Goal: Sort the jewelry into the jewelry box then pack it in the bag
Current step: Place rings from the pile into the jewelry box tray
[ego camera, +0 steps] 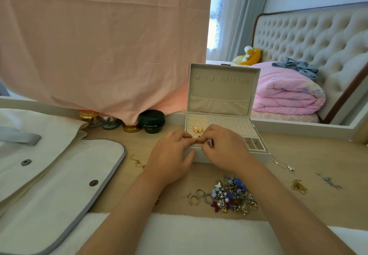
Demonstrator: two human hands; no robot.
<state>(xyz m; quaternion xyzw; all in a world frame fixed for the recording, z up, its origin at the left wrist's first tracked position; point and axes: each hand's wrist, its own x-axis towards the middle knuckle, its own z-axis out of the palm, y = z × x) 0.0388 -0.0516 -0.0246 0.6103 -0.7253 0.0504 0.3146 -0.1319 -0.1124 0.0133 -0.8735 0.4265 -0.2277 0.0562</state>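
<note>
Jewelry box [219, 91] in cream white stands open on the pale wood counter [318, 155], near its far edge, with the lid upright. The lid's lining shows a row of small hooks above a wide fabric pocket. The tray below has ring rolls on the left, a perforated earring panel on the right, and small square compartments at the near right corner. A gold bow-shaped piece [197, 129] rests on the ring rolls. Over the box's near edge, the left grip [169, 159] and right grip [225, 149], both bare hands, meet fingertip to fingertip and pinch a small piece [198, 141] with a reddish-gold glint, too tiny to identify. A tangled pile of jewelry [229, 195], with blue beads, pearls, rings and dark red shapes, lies on the counter in front of the box. Loose chains lie apart from it: a gold chain [137, 162] to the left, a silver necklace [282, 163] to the right. A cream bag [59, 175] with grey trim and snap buttons lies flat at the far left.
</note>
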